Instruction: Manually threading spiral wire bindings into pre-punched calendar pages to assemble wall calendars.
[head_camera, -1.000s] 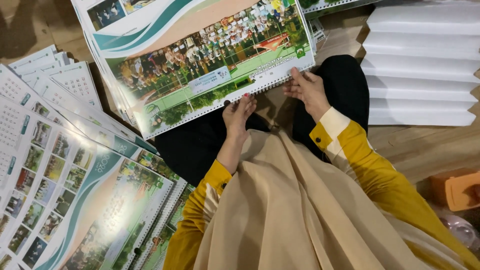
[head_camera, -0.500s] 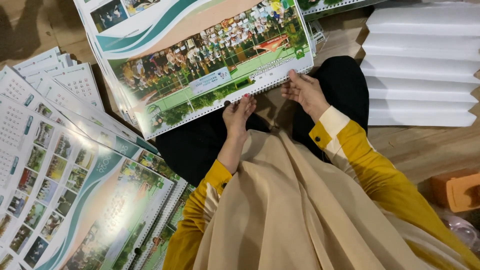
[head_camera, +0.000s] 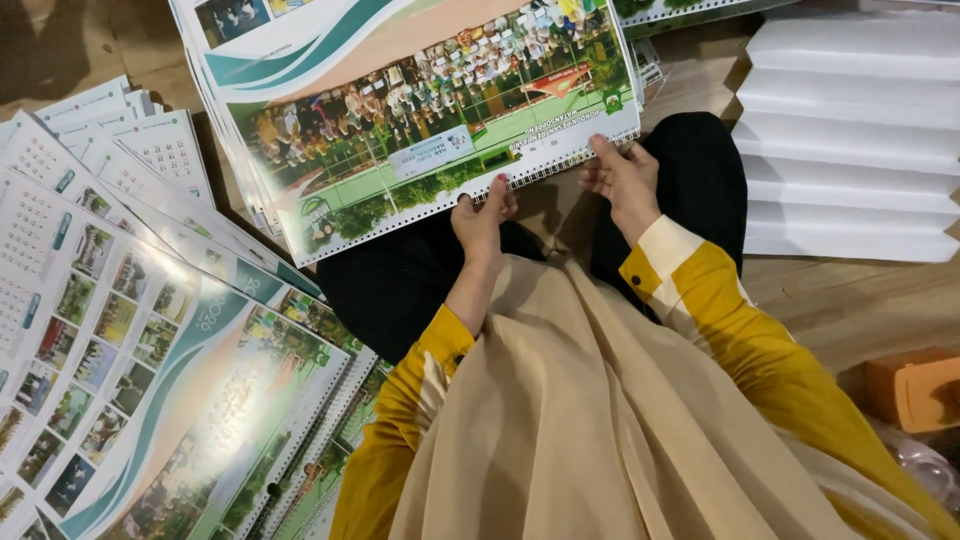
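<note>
A large printed calendar sheet (head_camera: 420, 110) with a group photo and a perforated near edge lies on top of a pile in front of me. My left hand (head_camera: 483, 218) pinches that perforated edge near its middle. My right hand (head_camera: 628, 180) grips the same edge further right, thumb on top. Both arms wear yellow sleeves over a beige garment, and my legs in black cloth are below the sheet.
A fanned pile of similar calendars (head_camera: 150, 330) with wire bindings spreads over the floor at left. White stacked sheets (head_camera: 850, 130) lie at the right. An orange object (head_camera: 915, 390) sits at the lower right on the wooden floor (head_camera: 840, 310).
Both hands have shifted slightly along the sheet's perforated edge; the sheet stays in place.
</note>
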